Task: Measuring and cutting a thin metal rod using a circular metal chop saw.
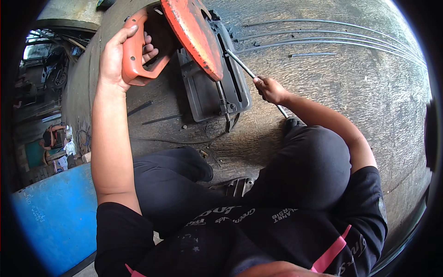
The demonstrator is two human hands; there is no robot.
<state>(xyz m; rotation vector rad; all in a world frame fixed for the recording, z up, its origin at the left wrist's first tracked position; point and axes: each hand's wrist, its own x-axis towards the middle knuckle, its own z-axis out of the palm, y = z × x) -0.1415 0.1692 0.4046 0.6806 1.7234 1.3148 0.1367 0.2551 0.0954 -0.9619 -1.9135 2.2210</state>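
Observation:
My left hand is wrapped round the orange D-shaped handle of a chop saw. The saw's scuffed orange blade guard stands over its dark metal base. A threaded clamp screw runs along the base's near end. With my right hand I grip a thin metal rod, which slants from the base's right side down toward my right foot. The guard hides the blade and part of the cutting area.
Several long thin rods lie on the worn floor at far right, with a short cut piece nearby. Dark bar pieces and a cable lie left of the base. A blue panel stands at lower left; another person sits beyond.

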